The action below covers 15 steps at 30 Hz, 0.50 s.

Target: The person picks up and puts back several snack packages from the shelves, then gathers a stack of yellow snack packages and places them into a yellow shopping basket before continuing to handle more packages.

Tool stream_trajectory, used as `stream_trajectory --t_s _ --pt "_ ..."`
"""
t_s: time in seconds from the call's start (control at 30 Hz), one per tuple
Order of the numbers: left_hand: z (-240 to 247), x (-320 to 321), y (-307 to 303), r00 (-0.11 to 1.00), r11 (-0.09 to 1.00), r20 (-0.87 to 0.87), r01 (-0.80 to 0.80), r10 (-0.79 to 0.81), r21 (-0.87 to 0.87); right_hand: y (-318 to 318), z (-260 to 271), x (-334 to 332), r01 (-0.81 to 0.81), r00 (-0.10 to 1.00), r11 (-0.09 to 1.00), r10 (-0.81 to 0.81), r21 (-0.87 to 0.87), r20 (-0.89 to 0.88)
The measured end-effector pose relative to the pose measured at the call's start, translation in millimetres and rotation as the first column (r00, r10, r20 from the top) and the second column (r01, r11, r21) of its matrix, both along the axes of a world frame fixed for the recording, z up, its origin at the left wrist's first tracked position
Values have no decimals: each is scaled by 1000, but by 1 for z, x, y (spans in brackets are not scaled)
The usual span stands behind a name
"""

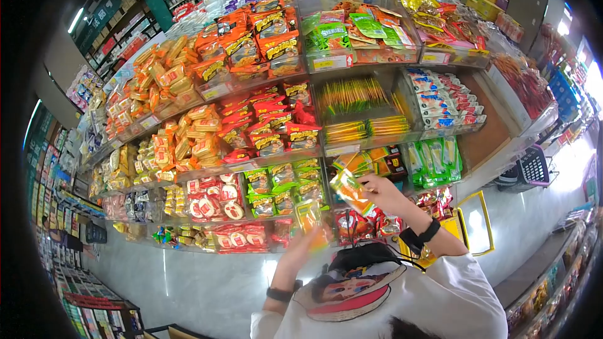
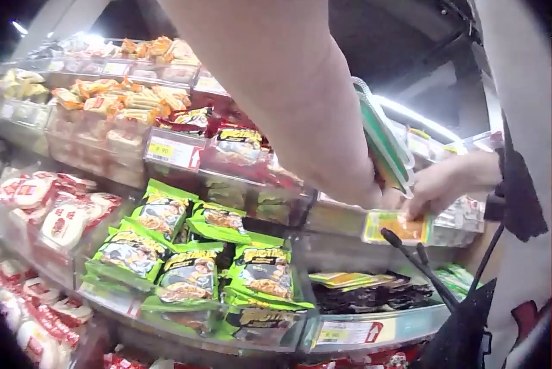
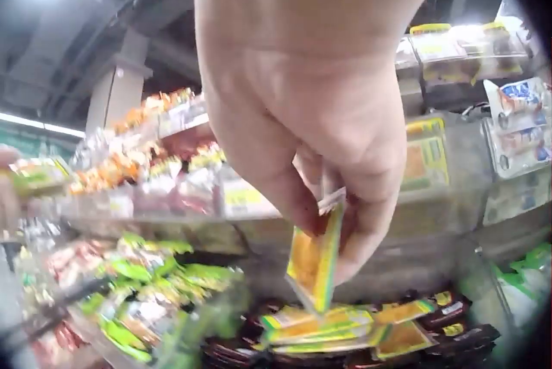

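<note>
My right hand (image 1: 381, 191) pinches a flat yellow-and-orange snack packet (image 1: 352, 193) between thumb and fingers. In the right wrist view this packet (image 3: 315, 261) hangs edge-on above a bin, where similar yellow-green packets (image 3: 323, 328) lie on dark ones. My left hand (image 1: 304, 250), blurred, holds another yellow-and-green packet (image 1: 309, 216) upright in front of the green noodle-snack bags (image 1: 276, 189). The left wrist view has that packet's green edge (image 2: 385, 140) beyond the forearm, which hides most of the left hand.
Tiered clear bins hold orange bags (image 1: 276, 44), red bags (image 1: 267, 122), upright yellow packets (image 1: 352, 93) and white-blue packs (image 1: 443, 100). Green packs (image 1: 434, 162) fill the bin right of the hands. A yellow basket (image 1: 475, 220) stands by my right arm; a dark basket (image 1: 532, 166) is farther right.
</note>
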State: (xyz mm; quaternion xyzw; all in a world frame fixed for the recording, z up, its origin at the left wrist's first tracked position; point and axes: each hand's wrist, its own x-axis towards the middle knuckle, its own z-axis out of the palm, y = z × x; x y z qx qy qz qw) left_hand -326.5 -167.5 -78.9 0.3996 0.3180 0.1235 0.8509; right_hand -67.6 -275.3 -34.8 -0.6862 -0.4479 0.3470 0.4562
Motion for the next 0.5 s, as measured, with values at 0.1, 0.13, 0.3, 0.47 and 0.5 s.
stream_trajectory --t_s 0.1,0.13,0.3,0.47,0.5 --pt "7 16 1 984 998 172 55 -50 -25 -14 16 -32 2 956 990 39 140 -290" --pt "7 21 2 969 995 237 81 -65 -57 -17 21 -43 29 939 988 25 150 -343" --pt "-8 37 3 976 990 168 128 -137 64 -16 5 -73 43 999 995 -41 90 -22" --pt "25 40 -7 980 979 3 198 -198 58 -17 39 -93 133 968 985 -104 -113 230" --pt "31 39 -12 983 983 33 180 -182 40 -18 42 -95 153 954 976 -104 -157 280"
